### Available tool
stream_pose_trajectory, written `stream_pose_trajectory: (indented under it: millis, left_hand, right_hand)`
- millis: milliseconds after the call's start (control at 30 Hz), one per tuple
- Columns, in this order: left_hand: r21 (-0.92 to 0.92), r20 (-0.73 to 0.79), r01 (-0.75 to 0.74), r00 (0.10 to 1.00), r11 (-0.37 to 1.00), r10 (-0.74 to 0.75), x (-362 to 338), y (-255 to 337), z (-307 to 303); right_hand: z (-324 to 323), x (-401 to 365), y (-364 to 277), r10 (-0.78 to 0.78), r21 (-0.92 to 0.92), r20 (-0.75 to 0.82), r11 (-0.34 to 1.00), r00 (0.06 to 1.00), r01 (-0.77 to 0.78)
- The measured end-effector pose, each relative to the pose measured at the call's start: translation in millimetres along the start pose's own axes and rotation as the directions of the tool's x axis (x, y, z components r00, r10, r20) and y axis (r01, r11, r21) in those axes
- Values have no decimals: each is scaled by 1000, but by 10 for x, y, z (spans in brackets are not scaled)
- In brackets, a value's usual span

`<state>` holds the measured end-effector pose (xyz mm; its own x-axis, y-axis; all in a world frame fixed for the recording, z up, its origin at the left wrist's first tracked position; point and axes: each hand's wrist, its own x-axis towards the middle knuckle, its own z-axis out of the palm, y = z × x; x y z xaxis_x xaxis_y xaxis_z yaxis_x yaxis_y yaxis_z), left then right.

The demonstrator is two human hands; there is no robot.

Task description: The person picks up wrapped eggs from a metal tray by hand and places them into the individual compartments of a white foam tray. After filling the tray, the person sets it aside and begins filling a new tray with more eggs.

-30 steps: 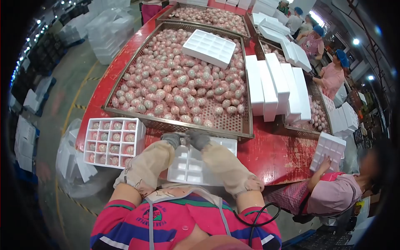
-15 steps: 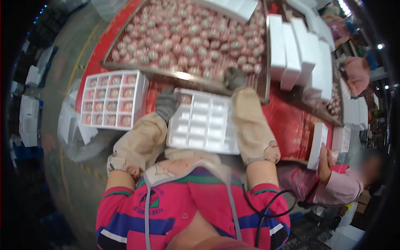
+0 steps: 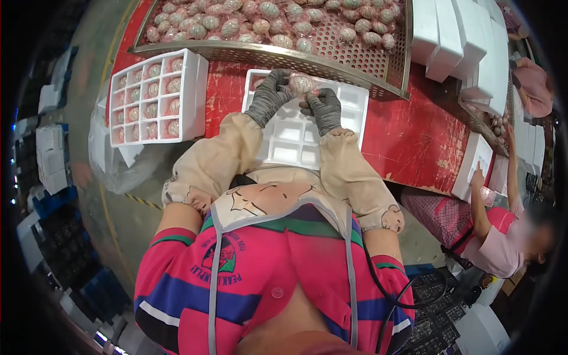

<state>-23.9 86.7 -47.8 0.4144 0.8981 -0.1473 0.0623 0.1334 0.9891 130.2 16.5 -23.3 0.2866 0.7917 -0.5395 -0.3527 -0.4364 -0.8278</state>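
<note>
Between my two gloved hands is a round, egg-like ball in clear reddish plastic wrap. My left hand, in a grey glove, pinches its left side. The fingers of my right hand, gloved too, are closed on its lower right side. Under both hands lies a white foam tray divided into square cells. Its top left cell, partly hidden by my left hand, holds another wrapped ball; the other visible cells show bare white bottoms.
A filled foam tray of wrapped balls stands at the left on the red table. Behind is a perforated metal bin with many loose wrapped balls. White foam boxes stand at the right, where a co-worker handles another tray.
My right hand has come back from the bin to above the tray, and my left hand has left the tray's edge. Both now hold a wrapped ball. The view has shifted.
</note>
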Motion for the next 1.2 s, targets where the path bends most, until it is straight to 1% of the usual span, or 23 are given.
stream_pose_trajectory:
  millis: [67, 100, 133, 167, 200, 267, 300, 333, 400, 567, 600, 633, 700, 733, 800, 833, 867, 933, 1000, 1067, 1100, 1133, 1200]
  left_hand:
    - [182, -9, -77, 997, 980, 80, 80, -69, -8]
    - [289, -24, -11, 1000, 957, 19, 58, -17, 1]
    - [287, -23, -5, 1000, 958, 12, 39, 99, 6]
    - [392, 19, 39, 999, 919, -50, 41, 196, -6]
    - [495, 54, 75, 992, 865, -117, 45, 231, -27]
    - [509, 47, 117, 985, 853, -164, 85, 184, -61]
    - [486, 65, 105, 986, 868, -156, 102, 163, -79]
    - [462, 80, 92, 986, 882, -145, 117, 188, -82]
    - [443, 52, 56, 995, 895, -88, 116, 143, -130]
    - [571, 163, 83, 964, 817, -212, 198, 281, -233]
    - [568, 158, 87, 964, 818, -212, 246, 299, -240]
    - [690, 201, 27, 953, 724, -227, 287, 354, -237]
    - [878, 237, -82, 931, 471, -279, 319, 457, -196]
    - [880, 229, -76, 933, 469, -279, 351, 439, -132]
    - [991, 119, -90, 932, 100, -341, 457, 319, -42]
    - [972, 175, -104, 921, 212, -349, 422, 319, -97]
    - [972, 174, -101, 918, 213, -355, 437, 304, -68]
    - [997, 72, -52, 920, 63, -385, 499, 316, 8]
    - [996, 82, -61, 909, 64, -408, 513, 296, 43]
    - [994, 12, 36, 900, 101, -437, 546, 373, 85]
    - [995, 51, -13, 922, 101, -383, 580, 156, 11]
    - [994, 88, -55, 909, 90, -408, 512, 325, 13]
    - [983, 157, -109, 915, 147, -372, 434, 353, -38]
  right_hand:
    - [-139, 110, -38, -21, -75, 72, 997, 997, 26]
    - [-222, 154, -168, -58, -508, 127, 853, 990, 115]
    - [-246, 145, -304, -62, -828, 196, 524, 979, 200]
    - [-230, 95, -392, -213, -911, 197, 320, 957, 259]
    - [-207, 85, -472, -210, -911, 197, 322, 958, 258]
    - [-182, 71, -536, -307, -874, 390, 175, 868, 454]
    - [-183, 193, -479, -201, -895, 409, 103, 890, 434]
    - [-171, 234, -492, -198, -894, 410, 104, 890, 435]
    - [-125, 303, -516, -171, -787, 607, 9, 776, 617]
    - [28, 373, -541, -223, -751, 653, -63, 724, 658]
    - [-1, 556, -345, -462, -674, 707, -207, 536, 709]
    - [48, 613, -298, -656, -640, 693, -371, 298, 672]
    - [20, 635, -203, -398, -696, 709, -260, 583, 669]
    - [43, 608, -215, -283, -723, 690, -241, 666, 647]
    - [100, 624, -250, -135, -748, 654, -263, 745, 609]
    - [112, 638, -288, -77, -758, 630, -274, 772, 592]
    - [126, 651, -303, -20, -765, 609, -282, 793, 579]
    - [160, 685, -346, 43, -770, 581, -293, 813, 566]
    - [163, 671, -385, 71, -779, 560, -294, 825, 554]
    - [187, 669, -482, 159, -798, 512, -276, 844, 536]
    - [120, 794, -367, 85, -741, 632, -224, 770, 633]
    - [119, 737, -578, 76, -738, 636, -230, 768, 634]
    - [127, 432, -1153, -213, -813, 493, 233, 844, 534]
